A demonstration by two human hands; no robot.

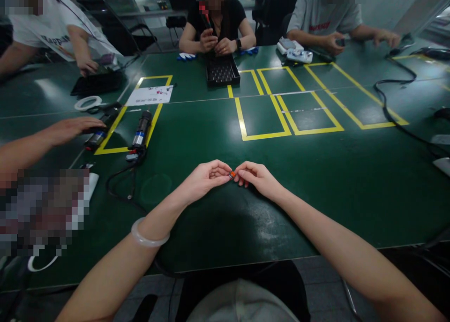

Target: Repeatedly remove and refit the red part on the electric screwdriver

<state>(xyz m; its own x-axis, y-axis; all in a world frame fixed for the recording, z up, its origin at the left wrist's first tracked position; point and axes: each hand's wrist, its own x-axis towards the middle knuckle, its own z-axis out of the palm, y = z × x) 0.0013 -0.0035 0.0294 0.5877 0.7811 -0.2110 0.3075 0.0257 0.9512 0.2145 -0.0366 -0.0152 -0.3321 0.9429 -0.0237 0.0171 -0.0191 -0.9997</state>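
My left hand (207, 177) and my right hand (255, 176) meet fingertip to fingertip just above the green table (316, 186). Between them they pinch a tiny orange part (232, 174). Both hands have their fingers curled in a pinch on it. A pale bangle (147, 235) circles my left wrist.
Two black cylindrical tools (140, 132) with cables lie at left, where another person's hand (70, 127) rests on one. A black tray (222, 71) sits before a person across the table. Yellow tape boxes (281, 106) mark the middle. A black cable (390, 111) runs at right.
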